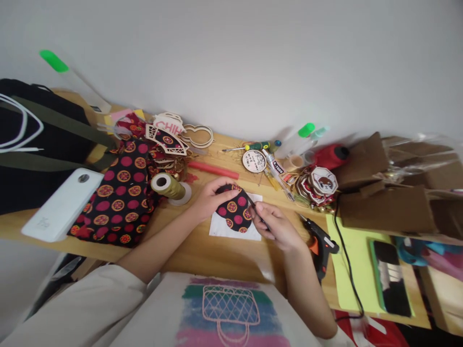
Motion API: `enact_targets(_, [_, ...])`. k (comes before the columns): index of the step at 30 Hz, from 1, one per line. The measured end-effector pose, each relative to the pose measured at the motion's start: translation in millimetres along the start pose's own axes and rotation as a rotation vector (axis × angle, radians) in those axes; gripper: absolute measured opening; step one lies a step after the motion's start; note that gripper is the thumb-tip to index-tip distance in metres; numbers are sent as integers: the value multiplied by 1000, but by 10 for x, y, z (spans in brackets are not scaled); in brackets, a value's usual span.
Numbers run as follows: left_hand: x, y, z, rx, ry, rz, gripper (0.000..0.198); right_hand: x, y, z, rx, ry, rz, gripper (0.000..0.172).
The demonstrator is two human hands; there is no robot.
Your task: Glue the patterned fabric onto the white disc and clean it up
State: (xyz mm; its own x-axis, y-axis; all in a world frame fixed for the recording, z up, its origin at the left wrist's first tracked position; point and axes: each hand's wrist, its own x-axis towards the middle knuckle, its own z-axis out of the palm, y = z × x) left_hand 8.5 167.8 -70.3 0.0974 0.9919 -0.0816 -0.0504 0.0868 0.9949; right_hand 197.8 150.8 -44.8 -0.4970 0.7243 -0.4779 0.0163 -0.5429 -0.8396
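My left hand (216, 196) is closed on the upper left edge of a rounded black fabric piece (235, 210) with magenta and orange circles, its thumb lying on top. In my right hand (274, 222) is a slim dark pointed tool (252, 203), perhaps tweezers; its tip touches or lies very near the fabric's right edge. Beneath the fabric piece lies a white paper sheet (219, 229) on the wooden table (202, 258). To the right of my right hand rests a black hot glue gun (321, 243) with an orange trigger.
Left are patterned cloth (119, 193), a gold ribbon spool (170, 188), a white power bank (63, 205) and a black bag (39, 125). A B-7000 glue tube (275, 165), screwdriver (258, 146) and cardboard box (387, 207) stand behind or right. A phone (391, 277) lies on yellow paper (349, 272).
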Motion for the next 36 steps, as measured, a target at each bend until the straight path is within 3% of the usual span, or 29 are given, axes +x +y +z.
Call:
enact_targets(14, [-52,52,33,39,5,80,19,-40,0,-17,-51,-9,-37,45])
enact_targets(20, [-145,171,33,28,-46,-25,20,-151,-10,-11,-63,2,0,44])
enact_targets(28, [-314,-22,93,24,-105,-95,19,-343,272,90,-8,74,57,42])
enact_targets(36, [-282,-39,59,27,-123,-76,19,-257,380,73,65,68,16,44])
